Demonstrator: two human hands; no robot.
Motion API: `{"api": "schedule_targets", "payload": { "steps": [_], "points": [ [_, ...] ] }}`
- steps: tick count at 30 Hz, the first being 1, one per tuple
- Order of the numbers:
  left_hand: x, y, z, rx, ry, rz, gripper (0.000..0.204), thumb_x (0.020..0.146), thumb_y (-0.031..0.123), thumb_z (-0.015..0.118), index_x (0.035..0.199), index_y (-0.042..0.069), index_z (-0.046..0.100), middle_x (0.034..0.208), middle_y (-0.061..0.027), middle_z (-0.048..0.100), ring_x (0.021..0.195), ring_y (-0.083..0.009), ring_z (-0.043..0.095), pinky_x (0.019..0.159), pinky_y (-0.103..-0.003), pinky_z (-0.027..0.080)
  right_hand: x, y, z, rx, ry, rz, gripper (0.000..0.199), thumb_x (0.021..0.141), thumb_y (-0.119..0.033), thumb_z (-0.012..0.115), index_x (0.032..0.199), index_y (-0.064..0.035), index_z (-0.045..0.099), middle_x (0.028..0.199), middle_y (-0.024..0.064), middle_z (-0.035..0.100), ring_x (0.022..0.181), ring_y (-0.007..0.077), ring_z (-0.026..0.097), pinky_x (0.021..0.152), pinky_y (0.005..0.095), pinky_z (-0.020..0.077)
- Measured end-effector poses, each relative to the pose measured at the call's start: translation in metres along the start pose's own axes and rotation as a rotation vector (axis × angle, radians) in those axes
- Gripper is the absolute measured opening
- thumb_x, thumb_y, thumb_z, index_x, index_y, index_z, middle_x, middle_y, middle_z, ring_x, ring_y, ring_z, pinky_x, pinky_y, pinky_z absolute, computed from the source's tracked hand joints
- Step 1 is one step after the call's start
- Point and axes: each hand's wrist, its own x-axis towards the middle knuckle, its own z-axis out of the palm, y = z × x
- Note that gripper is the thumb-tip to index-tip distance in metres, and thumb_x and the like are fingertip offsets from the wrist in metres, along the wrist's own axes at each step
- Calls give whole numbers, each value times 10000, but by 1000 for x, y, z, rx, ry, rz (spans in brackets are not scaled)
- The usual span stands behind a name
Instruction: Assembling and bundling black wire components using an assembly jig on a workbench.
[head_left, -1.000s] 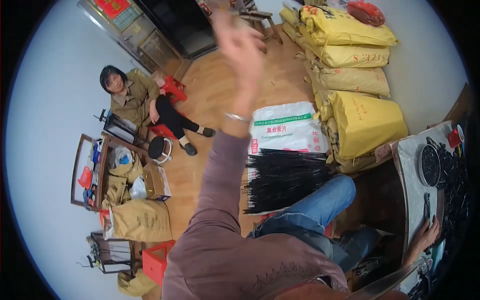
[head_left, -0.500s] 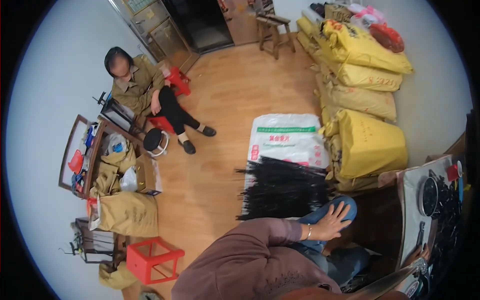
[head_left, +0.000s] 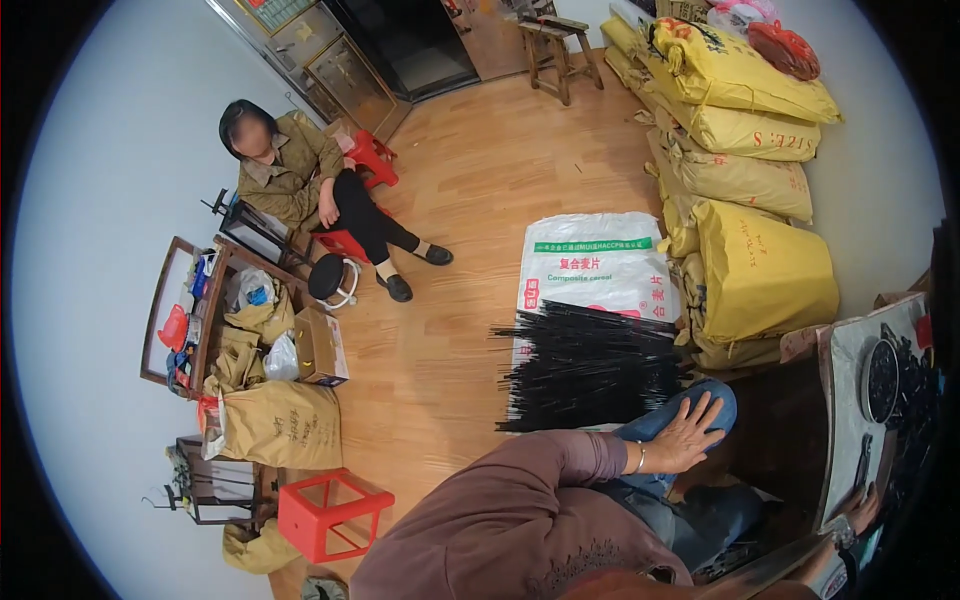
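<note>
My left hand (head_left: 685, 440) lies flat with fingers spread on my jeans-covered knee (head_left: 722, 398), holding nothing. At the lower right, my right hand (head_left: 860, 508) rests at the edge of a worktable (head_left: 842, 400); its fingers look stretched out, and part of it is hard to make out. Just beyond its fingertips lies a slim dark tool (head_left: 863, 460), apparently apart from them. A round metal bowl (head_left: 881, 380) of dark pieces stands farther up the table. Many small black pieces (head_left: 912, 420) are heaped beside it.
Long thin black rods (head_left: 590, 370) lie on a white woven sack (head_left: 590, 240) on the floor. Yellow sacks (head_left: 765, 270) are stacked at right. A seated person (head_left: 290, 180), a red stool (head_left: 335, 515), a cardboard box (head_left: 318, 345) and a tan sack (head_left: 280, 425) are at left.
The whole view has shifted, so the room sits farther right in the picture. My left hand stays on the knee, and my right hand stays at the table edge.
</note>
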Motion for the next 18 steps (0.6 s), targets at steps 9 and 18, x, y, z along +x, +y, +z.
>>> {"api": "schedule_targets", "payload": {
  "steps": [9, 18],
  "points": [
    [2, -4, 9, 29, 55, 21, 541, 819, 279, 661, 1305, 99, 503, 1508, -265, 95, 1393, -468, 53, 1065, -615, 178, -3, 2, 15, 18, 9, 29, 350, 1007, -287, 407, 1244, -70, 545, 1230, 138, 549, 1145, 305, 509, 942, 418, 446],
    [4, 2, 2, 58, 62, 8, 517, 825, 271, 648, 1288, 90, 508, 1497, -278, 115, 1389, -475, 58, 1050, -627, 189, -3, -6, 2, 55, 23, 64, 362, 981, -302, 447, 1215, -64, 587, 1209, 160, 570, 1124, 334, 528, 944, 414, 423]
  ]
}}
